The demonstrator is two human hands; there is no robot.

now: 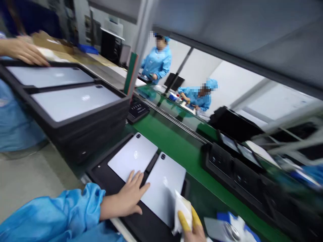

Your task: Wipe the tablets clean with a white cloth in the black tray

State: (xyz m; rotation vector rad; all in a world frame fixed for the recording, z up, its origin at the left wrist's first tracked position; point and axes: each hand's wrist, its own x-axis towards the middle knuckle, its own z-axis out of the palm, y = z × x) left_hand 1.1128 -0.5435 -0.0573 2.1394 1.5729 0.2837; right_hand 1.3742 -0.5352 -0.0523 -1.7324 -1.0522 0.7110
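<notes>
Two silver tablets lie back-up, side by side in a black foam tray in front of me: the left tablet [137,153] and the right tablet [168,178]. My left hand [126,200], fingers spread, rests over the lower end of the left tablet, with fingertips reaching the gap beside the right one. In my right hand [193,228], which wears yellow finger covers, is a folded white cloth [183,208]. The cloth is at the lower right edge of the right tablet; whether it touches the surface I cannot tell. The black tray [104,176] shows around both tablets.
At left, a stack of black trays [93,127] holds two more tablets, with a co-worker's hand [27,52] at its far edge. Black trays [234,174] line the green bench [161,131] at right. A round metal-topped container [230,232] stands near my right hand. Two people in blue work beyond.
</notes>
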